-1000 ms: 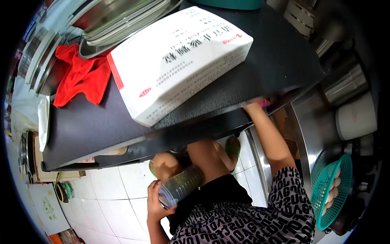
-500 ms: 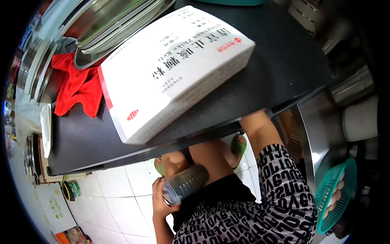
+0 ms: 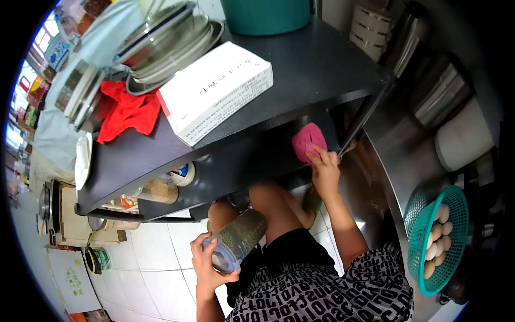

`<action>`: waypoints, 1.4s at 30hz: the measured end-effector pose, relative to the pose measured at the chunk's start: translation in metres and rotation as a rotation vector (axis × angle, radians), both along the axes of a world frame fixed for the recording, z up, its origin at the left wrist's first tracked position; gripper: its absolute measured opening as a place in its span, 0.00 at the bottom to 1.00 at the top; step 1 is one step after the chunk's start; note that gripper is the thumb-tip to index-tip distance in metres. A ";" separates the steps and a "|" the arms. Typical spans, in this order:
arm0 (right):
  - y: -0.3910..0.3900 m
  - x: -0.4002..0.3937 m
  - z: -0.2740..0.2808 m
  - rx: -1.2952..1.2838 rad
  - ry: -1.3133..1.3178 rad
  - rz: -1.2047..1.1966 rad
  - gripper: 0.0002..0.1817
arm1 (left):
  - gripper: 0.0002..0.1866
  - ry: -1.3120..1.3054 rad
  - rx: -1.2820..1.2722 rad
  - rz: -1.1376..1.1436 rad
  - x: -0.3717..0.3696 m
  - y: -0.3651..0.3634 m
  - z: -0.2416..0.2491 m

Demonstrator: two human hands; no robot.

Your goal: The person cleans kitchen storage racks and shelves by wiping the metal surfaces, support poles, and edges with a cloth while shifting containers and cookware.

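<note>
My left hand [image 3: 206,265] is closed around the lidded end of a clear storage jar [image 3: 241,233], which lies tilted over my lap. Its lid is pale with a blue rim, and small greenish grains show through the wall. Under the table top, my right hand [image 3: 325,169] grips a pink cloth [image 3: 309,140] and rests it on the dark lower shelf [image 3: 236,155]. Fingertips press on the cloth's near edge.
A white medicine box [image 3: 220,88], a red cloth [image 3: 126,110], stacked metal bowls [image 3: 171,48] and a teal bucket [image 3: 265,16] stand on the black table top. Another jar [image 3: 161,190] sits on the lower shelf. Eggs fill a green basket [image 3: 410,241] at right.
My view has pulled back and shows the lower shelf. My right hand, hidden under the table top before, now shows with the pink cloth. The left hand still holds the jar.
</note>
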State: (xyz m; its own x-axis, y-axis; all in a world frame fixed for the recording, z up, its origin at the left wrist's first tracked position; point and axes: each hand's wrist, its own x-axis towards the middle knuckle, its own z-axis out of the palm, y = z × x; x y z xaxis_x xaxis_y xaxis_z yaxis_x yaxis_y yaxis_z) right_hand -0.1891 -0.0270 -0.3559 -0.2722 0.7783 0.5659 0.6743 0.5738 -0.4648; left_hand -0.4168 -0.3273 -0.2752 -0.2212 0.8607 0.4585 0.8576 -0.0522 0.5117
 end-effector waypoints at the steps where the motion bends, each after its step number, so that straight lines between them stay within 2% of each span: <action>1: -0.004 0.004 0.004 -0.053 0.008 -0.014 0.20 | 0.47 0.012 0.020 0.001 0.000 0.008 0.011; 2: -0.009 0.006 0.008 -0.034 0.018 -0.012 0.20 | 0.47 0.010 0.066 -0.033 0.001 0.018 0.024; 5: -0.029 0.006 0.020 -0.255 0.426 0.110 0.13 | 0.49 0.005 0.126 -0.100 0.007 0.060 0.059; 7: -0.051 0.004 0.035 -0.381 0.548 0.159 0.13 | 0.48 -0.008 0.125 -0.112 0.014 0.094 0.076; 9: -0.062 0.003 0.047 -0.373 0.583 0.176 0.13 | 0.52 -0.005 0.083 -0.102 0.023 0.131 0.084; 11: -0.064 0.007 0.050 -0.366 0.616 0.189 0.13 | 0.49 0.023 0.061 -0.071 0.036 0.170 0.090; 15: -0.058 0.020 0.050 -0.331 0.693 0.104 0.13 | 0.45 0.005 -0.355 0.063 0.055 0.242 0.091; 17: -0.057 0.027 0.048 -0.302 0.684 0.076 0.13 | 0.46 0.046 -0.297 -0.009 0.057 0.277 0.080; 21: -0.061 0.036 0.045 -0.334 0.672 0.019 0.13 | 0.39 0.322 -0.346 0.016 0.066 0.333 0.066; 24: -0.064 0.038 0.043 -0.359 0.689 0.026 0.13 | 0.34 0.409 -0.226 0.066 0.062 0.354 0.051; 30: -0.069 0.041 0.052 -0.375 0.687 0.038 0.12 | 0.24 0.437 0.228 0.048 0.055 0.347 0.027; 31: -0.068 0.041 0.054 -0.379 0.695 0.040 0.12 | 0.23 0.310 0.227 -0.009 0.057 0.328 0.027; 33: -0.066 0.040 0.055 -0.376 0.715 0.038 0.11 | 0.14 -0.082 0.082 -0.111 0.066 0.271 0.049; 35: -0.066 0.039 0.068 -0.337 0.757 0.069 0.11 | 0.07 -0.035 0.592 -0.386 0.061 0.236 0.033; 37: -0.067 0.032 0.099 -0.308 0.802 0.085 0.10 | 0.07 0.241 0.767 -0.333 0.058 0.193 0.078; 39: -0.066 0.027 0.133 -0.122 0.806 0.175 0.10 | 0.13 0.342 0.853 -0.249 0.033 0.179 0.116; 41: -0.062 0.021 0.171 0.075 0.786 0.180 0.11 | 0.22 0.316 0.860 0.132 0.016 0.181 0.149; 42: -0.059 0.016 0.193 0.150 0.787 0.198 0.11 | 0.28 0.351 0.750 0.209 0.009 0.180 0.172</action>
